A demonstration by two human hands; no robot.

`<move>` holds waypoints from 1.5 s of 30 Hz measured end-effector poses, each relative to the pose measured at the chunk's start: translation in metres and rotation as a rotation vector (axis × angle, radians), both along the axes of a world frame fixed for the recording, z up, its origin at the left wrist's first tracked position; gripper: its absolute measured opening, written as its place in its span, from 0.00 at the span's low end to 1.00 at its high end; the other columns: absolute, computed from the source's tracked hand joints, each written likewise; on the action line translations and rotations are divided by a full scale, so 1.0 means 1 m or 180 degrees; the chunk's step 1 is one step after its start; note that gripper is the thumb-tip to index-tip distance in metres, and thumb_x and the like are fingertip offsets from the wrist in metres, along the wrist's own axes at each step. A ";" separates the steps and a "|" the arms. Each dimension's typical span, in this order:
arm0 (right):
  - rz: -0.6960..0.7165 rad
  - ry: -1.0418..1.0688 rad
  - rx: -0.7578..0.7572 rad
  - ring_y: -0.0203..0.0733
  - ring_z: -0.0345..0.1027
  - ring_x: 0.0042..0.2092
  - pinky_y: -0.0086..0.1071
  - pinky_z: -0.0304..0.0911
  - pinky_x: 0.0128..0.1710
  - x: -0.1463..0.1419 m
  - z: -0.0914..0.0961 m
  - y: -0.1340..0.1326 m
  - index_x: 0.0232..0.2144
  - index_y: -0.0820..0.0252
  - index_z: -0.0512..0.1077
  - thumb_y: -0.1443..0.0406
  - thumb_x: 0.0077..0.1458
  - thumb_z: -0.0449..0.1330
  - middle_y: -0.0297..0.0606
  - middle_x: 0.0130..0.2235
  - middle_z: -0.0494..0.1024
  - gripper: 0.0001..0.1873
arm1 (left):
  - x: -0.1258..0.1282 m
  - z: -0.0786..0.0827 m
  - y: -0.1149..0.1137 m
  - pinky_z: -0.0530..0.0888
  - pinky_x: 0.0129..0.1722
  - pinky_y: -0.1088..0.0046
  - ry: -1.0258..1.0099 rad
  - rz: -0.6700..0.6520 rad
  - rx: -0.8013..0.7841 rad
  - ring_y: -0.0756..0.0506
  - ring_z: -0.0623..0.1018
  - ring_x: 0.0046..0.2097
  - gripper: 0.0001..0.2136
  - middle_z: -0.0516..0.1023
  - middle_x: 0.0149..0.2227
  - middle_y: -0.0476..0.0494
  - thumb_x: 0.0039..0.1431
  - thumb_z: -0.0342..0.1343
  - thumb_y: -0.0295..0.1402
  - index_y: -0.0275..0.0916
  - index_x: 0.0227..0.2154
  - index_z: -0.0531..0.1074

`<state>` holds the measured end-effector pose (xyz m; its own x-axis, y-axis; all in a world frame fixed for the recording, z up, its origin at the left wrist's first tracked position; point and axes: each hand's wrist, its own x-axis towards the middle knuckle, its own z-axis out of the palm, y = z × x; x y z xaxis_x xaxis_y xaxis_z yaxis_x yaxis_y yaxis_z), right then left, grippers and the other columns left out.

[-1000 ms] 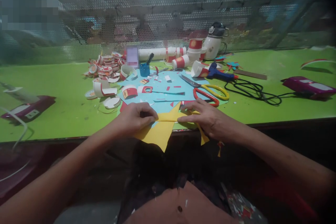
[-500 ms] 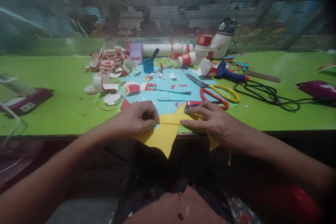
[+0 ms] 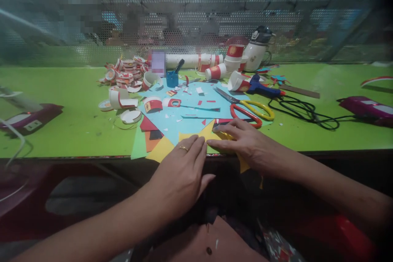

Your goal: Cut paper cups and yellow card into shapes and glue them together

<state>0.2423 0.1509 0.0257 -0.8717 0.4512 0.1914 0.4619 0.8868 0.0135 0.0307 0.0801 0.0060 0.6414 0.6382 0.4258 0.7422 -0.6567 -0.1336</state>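
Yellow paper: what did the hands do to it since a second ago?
The left hand let go its pinch on the yellow paper, slid right and toward the person, and now lies flat on it. The right hand stayed pressing the paper; the scissors did not move.

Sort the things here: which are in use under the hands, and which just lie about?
In use: yellow paper, pressed by left hand and right hand.
Lying about: scissors, glue gun, cut cups, flask.
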 end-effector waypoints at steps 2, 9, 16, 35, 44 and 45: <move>0.0027 0.0032 -0.0018 0.53 0.56 0.51 0.49 0.59 0.48 0.000 0.000 0.000 0.55 0.51 0.65 0.72 0.58 0.51 0.49 0.53 0.67 0.24 | -0.003 -0.007 -0.001 0.69 0.53 0.53 -0.0003 0.0075 0.0032 0.31 0.67 0.56 0.25 0.68 0.53 0.22 0.57 0.52 0.37 0.22 0.52 0.62; -0.0015 0.0104 0.0032 0.53 0.56 0.52 0.48 0.59 0.48 0.000 -0.001 -0.002 0.53 0.52 0.68 0.73 0.59 0.49 0.50 0.53 0.68 0.22 | -0.005 -0.010 -0.005 0.65 0.56 0.52 -0.0052 0.0252 -0.0048 0.31 0.61 0.60 0.25 0.66 0.57 0.25 0.58 0.51 0.36 0.24 0.54 0.61; 0.0004 0.0330 -0.0123 0.51 0.58 0.51 0.49 0.60 0.48 -0.001 0.000 -0.001 0.56 0.56 0.64 0.73 0.59 0.49 0.50 0.52 0.69 0.23 | -0.011 -0.004 -0.004 0.67 0.55 0.51 -0.0263 0.0296 -0.0037 0.33 0.64 0.58 0.24 0.63 0.57 0.24 0.59 0.50 0.36 0.26 0.54 0.60; -0.0020 0.0007 0.0143 0.55 0.55 0.52 0.52 0.55 0.51 0.002 -0.003 -0.002 0.55 0.53 0.66 0.74 0.59 0.49 0.49 0.53 0.67 0.24 | -0.016 -0.029 -0.005 0.69 0.51 0.55 -0.0484 0.0285 0.0494 0.34 0.67 0.52 0.25 0.68 0.45 0.28 0.55 0.54 0.28 0.22 0.54 0.59; 0.0006 -0.0035 0.0212 0.53 0.54 0.52 0.49 0.58 0.50 0.002 -0.006 -0.002 0.56 0.53 0.64 0.73 0.59 0.49 0.47 0.53 0.66 0.23 | -0.017 -0.030 -0.005 0.66 0.52 0.55 -0.0408 0.0356 0.0450 0.34 0.66 0.52 0.23 0.66 0.52 0.26 0.56 0.53 0.29 0.23 0.53 0.61; 0.0007 -0.0019 0.0221 0.52 0.54 0.52 0.48 0.58 0.50 0.002 -0.006 -0.002 0.56 0.53 0.63 0.73 0.59 0.49 0.47 0.53 0.66 0.24 | -0.016 -0.029 -0.005 0.66 0.52 0.55 -0.0365 0.0387 0.0407 0.34 0.66 0.53 0.24 0.65 0.54 0.27 0.56 0.52 0.30 0.24 0.55 0.60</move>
<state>0.2441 0.1494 0.0194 -0.8739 0.4350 0.2171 0.4597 0.8847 0.0778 0.0148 0.0752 -0.0232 0.5057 0.6440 0.5741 0.8300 -0.5446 -0.1202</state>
